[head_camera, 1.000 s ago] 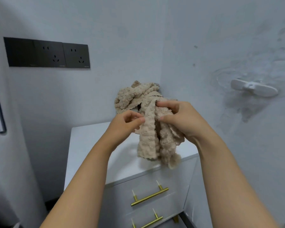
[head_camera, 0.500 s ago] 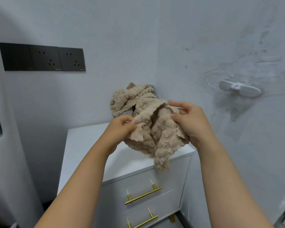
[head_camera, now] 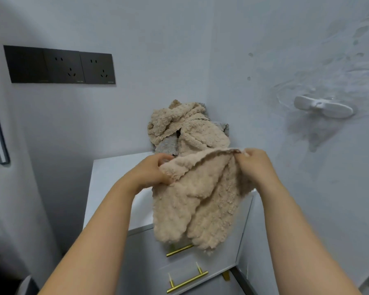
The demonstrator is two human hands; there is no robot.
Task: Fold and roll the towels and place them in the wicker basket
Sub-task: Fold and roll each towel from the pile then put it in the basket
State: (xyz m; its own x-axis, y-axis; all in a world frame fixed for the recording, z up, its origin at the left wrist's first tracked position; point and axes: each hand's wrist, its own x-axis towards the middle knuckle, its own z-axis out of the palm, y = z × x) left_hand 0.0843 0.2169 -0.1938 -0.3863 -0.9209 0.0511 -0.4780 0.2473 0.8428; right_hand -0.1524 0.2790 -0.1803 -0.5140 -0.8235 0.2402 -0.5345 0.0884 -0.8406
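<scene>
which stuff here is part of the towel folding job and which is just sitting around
Job: beige towel gripped by left hand and right hand; towel pile behind it. No wicker basket in view.

Just there: white cabinet, black socket panel, white wall hook, brass handles.

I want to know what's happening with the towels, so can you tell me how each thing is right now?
beige towel: held up, stretched between both hands, bottom hanging loose.
left hand: grips the towel's top edge.
right hand: pinches the top edge.
towel pile: crumpled, unfolded, on the cabinet.
drawers: shut.
wall sockets: nothing plugged in.
wall hook: nothing hanging on it.
</scene>
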